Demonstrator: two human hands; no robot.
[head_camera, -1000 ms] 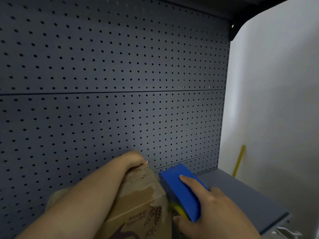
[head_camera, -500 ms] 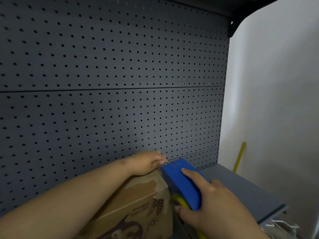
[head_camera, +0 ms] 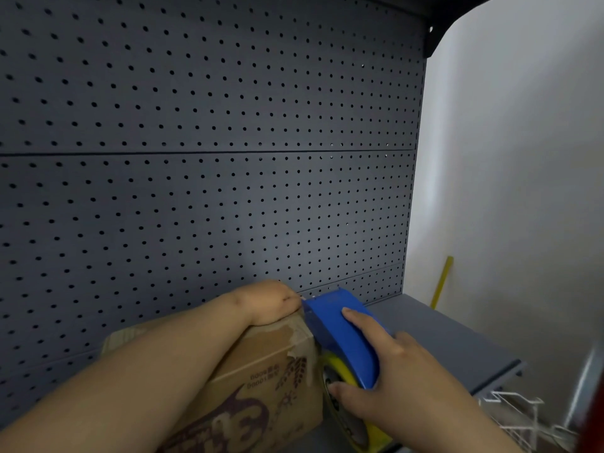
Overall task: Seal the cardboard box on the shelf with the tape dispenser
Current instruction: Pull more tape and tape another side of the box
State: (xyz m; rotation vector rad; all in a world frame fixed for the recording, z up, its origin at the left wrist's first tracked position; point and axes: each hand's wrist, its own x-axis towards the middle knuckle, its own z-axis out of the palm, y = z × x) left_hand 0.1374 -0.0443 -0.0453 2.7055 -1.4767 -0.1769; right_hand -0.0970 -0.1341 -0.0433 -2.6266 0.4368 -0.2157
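A brown cardboard box (head_camera: 261, 380) with purple print stands on the grey shelf (head_camera: 457, 341) at the bottom of the view. My left hand (head_camera: 264, 304) lies over the box's far top corner, fingers curled over the edge and hidden behind it. My right hand (head_camera: 389, 384) grips a blue tape dispenser (head_camera: 343, 335) with a yellow roll. The dispenser's front end is pressed against the box's right top edge, right beside my left hand.
A dark grey pegboard (head_camera: 209, 158) forms the shelf's back wall. A white wall (head_camera: 510, 178) lies to the right, with a yellow stick (head_camera: 443, 281) leaning against it. White wire racking (head_camera: 516, 416) shows at the lower right.
The dispenser has travelled up the box's right side to its top edge. My left hand has shifted right along the top corner to meet it. The box now looks less tilted.
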